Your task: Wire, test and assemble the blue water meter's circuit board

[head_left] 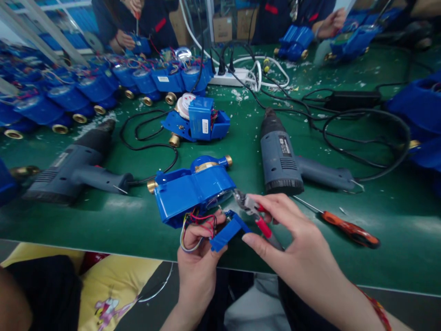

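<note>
Meter (196,191): glossy blue, brass end fittings, tilted open body, lying near the middle of the table's near edge. Red, black, yellow and white wires (188,234) run from its underside to our left hand (198,264), its fingers closed on a small blue cover (227,232). Our right hand (303,248) has its fingers around red-handled pliers (263,225), jaws near the meter's lower right side.

Table (138,234): green, scattered with pale scraps. Left: row of blue meters (69,99), gray heat gun (72,177) below. Center: second meter (201,119), behind ours; power strip (230,79) toward the far edge. Right of center: second heat gun (280,158), then orange screwdriver (351,229) near the near edge. Across the far edge: two people in dark clothing, cartons (222,28) between them.
</note>
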The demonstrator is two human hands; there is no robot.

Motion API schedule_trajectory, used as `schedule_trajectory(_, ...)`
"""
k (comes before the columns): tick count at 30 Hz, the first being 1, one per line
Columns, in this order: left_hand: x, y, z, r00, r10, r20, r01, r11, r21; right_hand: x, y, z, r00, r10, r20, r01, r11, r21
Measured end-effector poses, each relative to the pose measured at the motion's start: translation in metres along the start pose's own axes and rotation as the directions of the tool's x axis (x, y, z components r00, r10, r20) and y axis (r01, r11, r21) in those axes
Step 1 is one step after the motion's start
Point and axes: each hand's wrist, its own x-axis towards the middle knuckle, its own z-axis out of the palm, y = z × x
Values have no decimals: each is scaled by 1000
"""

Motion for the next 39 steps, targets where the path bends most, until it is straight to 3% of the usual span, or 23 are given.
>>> schedule_trajectory(4,0,-3,2,998,49,-41,-49,999,6,-18,4,-10,996,-31,79,52,958,-281)
schedule_trajectory(8,-1,-6,4,994,68,-91,-66,998,14,-34,4,-10,970,-161,181,220,901,-374)
schedule_trajectory(17,-1,-10,3,975,129,-182,-113,989,99,-39,11,-3,949,-269,165,315,841,-441)
schedule_trajectory(25,-2,-8,4,977,136,-167,-119,987,105,-36,8,-4,949,-232,215,305,853,-423)
schedule_trajectory(39,-3,-9,5,963,198,-181,-172,974,147,-21,7,-19,908,-269,322,403,773,-490)
